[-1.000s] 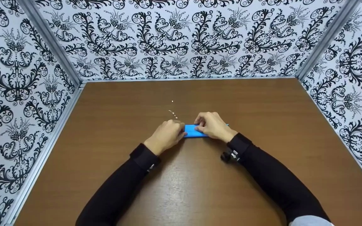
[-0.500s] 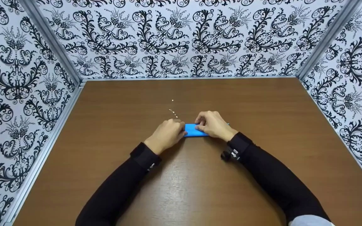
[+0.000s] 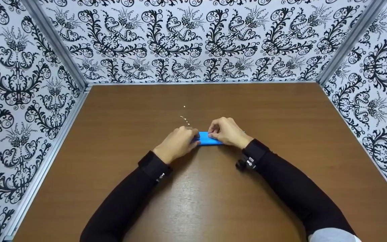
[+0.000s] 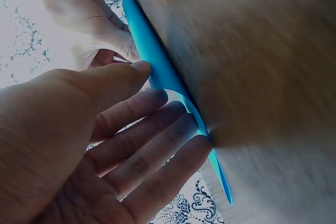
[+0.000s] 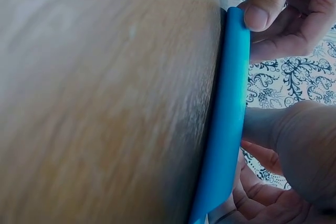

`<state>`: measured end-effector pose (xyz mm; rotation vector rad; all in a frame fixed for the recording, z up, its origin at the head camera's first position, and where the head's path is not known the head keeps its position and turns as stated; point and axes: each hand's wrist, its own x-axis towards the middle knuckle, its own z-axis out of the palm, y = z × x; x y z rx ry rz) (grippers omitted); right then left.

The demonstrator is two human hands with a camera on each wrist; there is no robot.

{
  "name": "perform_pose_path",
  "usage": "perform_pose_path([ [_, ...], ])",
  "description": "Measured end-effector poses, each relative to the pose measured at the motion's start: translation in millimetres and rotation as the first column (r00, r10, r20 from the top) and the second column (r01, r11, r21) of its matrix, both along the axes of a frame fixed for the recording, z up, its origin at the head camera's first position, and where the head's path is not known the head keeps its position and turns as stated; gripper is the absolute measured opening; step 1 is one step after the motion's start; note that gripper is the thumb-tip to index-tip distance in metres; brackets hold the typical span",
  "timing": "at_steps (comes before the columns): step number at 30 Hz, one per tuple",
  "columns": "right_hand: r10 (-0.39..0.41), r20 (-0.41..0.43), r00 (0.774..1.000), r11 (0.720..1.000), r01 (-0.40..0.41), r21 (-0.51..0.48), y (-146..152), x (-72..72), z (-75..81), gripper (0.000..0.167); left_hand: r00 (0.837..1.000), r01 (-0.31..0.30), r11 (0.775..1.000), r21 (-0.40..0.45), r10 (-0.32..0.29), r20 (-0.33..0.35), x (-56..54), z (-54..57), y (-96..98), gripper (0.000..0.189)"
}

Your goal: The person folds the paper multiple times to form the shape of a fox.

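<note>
A folded strip of blue paper [image 3: 208,138] lies crosswise near the middle of the table, its near edge a rounded fold. My left hand [image 3: 177,143] holds its left end. In the left wrist view the thumb rests on the blue fold [image 4: 152,51] while the fingertips touch the sheet farther along. At the right part, my right hand [image 3: 228,132] bends over the strip with its thumb against the paper and its fingers curled beside it. The right wrist view shows the fold [image 5: 228,103] running along the table, both hands on its far side.
Behind the strip, several tiny white bits [image 3: 185,119] are scattered on the brown wooden table [image 3: 186,201]. Patterned black-and-white walls [image 3: 186,37] with grey metal corner posts enclose the back and sides.
The left thumb and index finger have parted slightly, showing more blue between them. Otherwise both hands and the paper keep nearly the same place.
</note>
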<state>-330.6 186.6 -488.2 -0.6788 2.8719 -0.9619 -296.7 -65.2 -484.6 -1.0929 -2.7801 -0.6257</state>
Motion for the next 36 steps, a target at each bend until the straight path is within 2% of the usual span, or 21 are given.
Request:
perform_pose_path([
  [12, -0.009, 0.008, 1.000, 1.000, 0.009, 0.030, -0.2, 1.1, 2.0, 0.005, 0.999, 0.031, 0.998, 0.052, -0.031, 0.007, 3.5, -1.5, 7.9, 0.009],
  [24, -0.021, 0.008, 1.000, 1.000, 0.021, 0.017, -0.3, 1.2, 0.5, 0.006, 1.000, -0.006, 0.992, 0.122, 0.004, 0.021, 3.2, -5.1, 21.3, 0.007],
  [29, -0.026, 0.004, 1.000, 0.999, 0.026, 0.025, 0.0, -0.1, 0.0, 0.007, 0.999, -0.012, 0.993, 0.118, 0.008, 0.041, 2.1, -5.8, 23.0, 0.007],
  [36, -0.028, 0.005, 1.000, 0.999, 0.028, 0.029, 0.0, -1.0, 0.0, 0.008, 1.000, 0.013, 0.996, 0.086, -0.013, -0.001, 3.0, -3.5, 25.7, 0.005],
])
